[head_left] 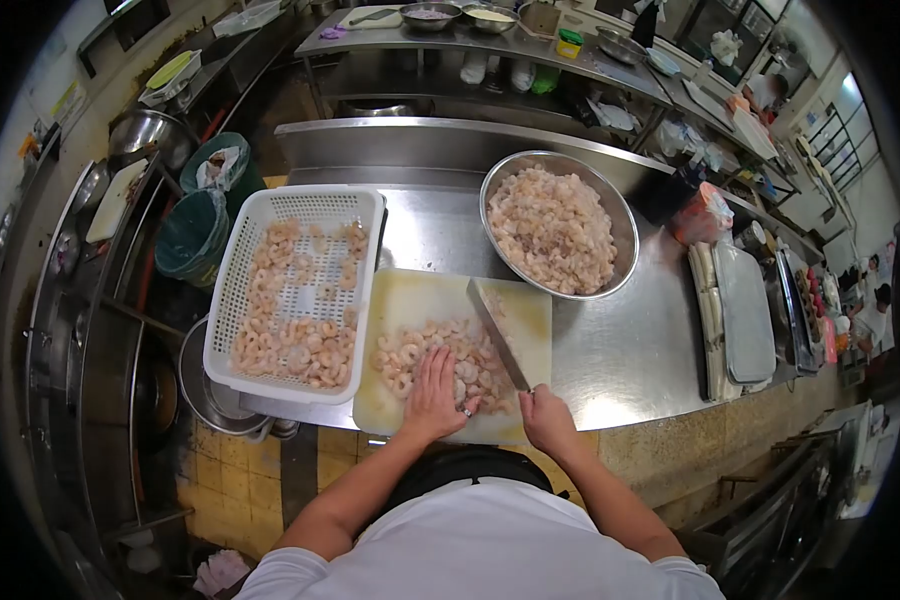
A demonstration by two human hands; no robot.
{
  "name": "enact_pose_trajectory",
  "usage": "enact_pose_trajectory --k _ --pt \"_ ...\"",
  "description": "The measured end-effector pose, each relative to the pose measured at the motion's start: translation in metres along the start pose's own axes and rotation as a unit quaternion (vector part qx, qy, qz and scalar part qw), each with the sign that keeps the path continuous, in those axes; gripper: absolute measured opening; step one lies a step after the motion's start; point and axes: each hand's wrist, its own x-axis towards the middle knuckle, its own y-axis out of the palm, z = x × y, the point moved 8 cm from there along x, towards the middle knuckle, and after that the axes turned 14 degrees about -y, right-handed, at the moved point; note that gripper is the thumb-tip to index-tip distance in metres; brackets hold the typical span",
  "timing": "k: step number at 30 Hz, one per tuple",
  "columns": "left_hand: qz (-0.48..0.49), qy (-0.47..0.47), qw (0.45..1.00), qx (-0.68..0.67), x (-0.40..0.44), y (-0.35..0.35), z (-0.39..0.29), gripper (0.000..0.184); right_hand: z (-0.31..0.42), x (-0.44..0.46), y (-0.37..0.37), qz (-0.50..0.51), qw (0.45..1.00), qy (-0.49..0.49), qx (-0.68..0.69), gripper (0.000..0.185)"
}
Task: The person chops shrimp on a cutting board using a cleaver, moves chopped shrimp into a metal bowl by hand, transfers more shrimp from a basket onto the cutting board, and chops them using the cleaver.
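Peeled shrimp (410,352) lie in a loose pile on a cutting board (390,290) in front of me. My left hand (435,400) rests flat on the near side of the pile, fingers stretched out over the shrimp. In my right hand (550,422) is the handle of a knife (498,338), its long blade slanting away to the upper left across the board. Small pieces lie beside the blade. Left of the board stands a white perforated basket (220,345) with more shrimp in it. A steel bowl (630,235) heaped with cut shrimp stands beyond the board on the right.
The steel table (630,350) has a raised back edge. Grey trays (745,310) and a bagged item (702,215) sit at its right. Green bins (192,235) and a metal pot (205,385) stand left. Another counter (370,45) with bowls runs behind.
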Motion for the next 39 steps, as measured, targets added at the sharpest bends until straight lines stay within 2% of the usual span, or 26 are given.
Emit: enact_pose_trajectory --k 6,11,16,18,20,23,26,31,34,36,39 --pt "0.011 -0.009 1.000 0.005 0.002 0.002 -0.001 0.097 0.035 0.000 -0.031 -0.003 1.000 -0.005 0.026 0.037" --pt "0.005 -0.004 1.000 -0.001 0.001 -0.001 -0.002 0.096 0.015 0.010 0.011 -0.002 1.000 -0.028 -0.007 0.035" --pt "-0.006 -0.003 1.000 -0.021 -0.001 -0.001 0.002 0.094 0.044 0.011 -0.017 -0.007 1.000 -0.014 0.016 0.036" --pt "-0.011 -0.004 1.000 -0.026 0.001 -0.001 0.001 0.093 0.046 0.007 -0.014 -0.015 1.000 -0.015 0.022 0.037" --pt "-0.016 -0.004 0.999 -0.031 0.000 -0.002 0.001 0.092 0.021 0.011 0.020 -0.002 1.000 -0.012 0.015 0.038" --pt "-0.022 0.012 0.999 -0.030 0.000 -0.003 0.002 0.092 0.016 0.020 0.019 -0.006 1.000 -0.008 0.026 0.039" --pt "-0.042 0.036 0.997 -0.051 -0.004 -0.003 0.004 0.094 0.030 0.007 -0.008 -0.013 0.999 0.014 0.047 0.038" --pt "0.045 0.018 0.999 0.008 -0.003 -0.003 0.005 0.107 0.048 -0.039 -0.036 -0.035 0.995 0.039 0.082 0.039" --pt "0.071 0.009 0.996 0.043 0.000 0.002 0.007 0.114 0.046 -0.048 -0.009 0.015 0.996 0.086 0.030 0.040" --pt "0.079 0.012 0.995 0.052 -0.001 0.004 0.006 0.117 0.014 -0.039 0.030 -0.002 0.998 0.057 0.017 0.042" --pt "0.084 0.016 0.996 0.037 -0.006 -0.001 0.008 0.122 0.025 -0.007 0.019 -0.040 0.998 0.032 0.022 0.040"
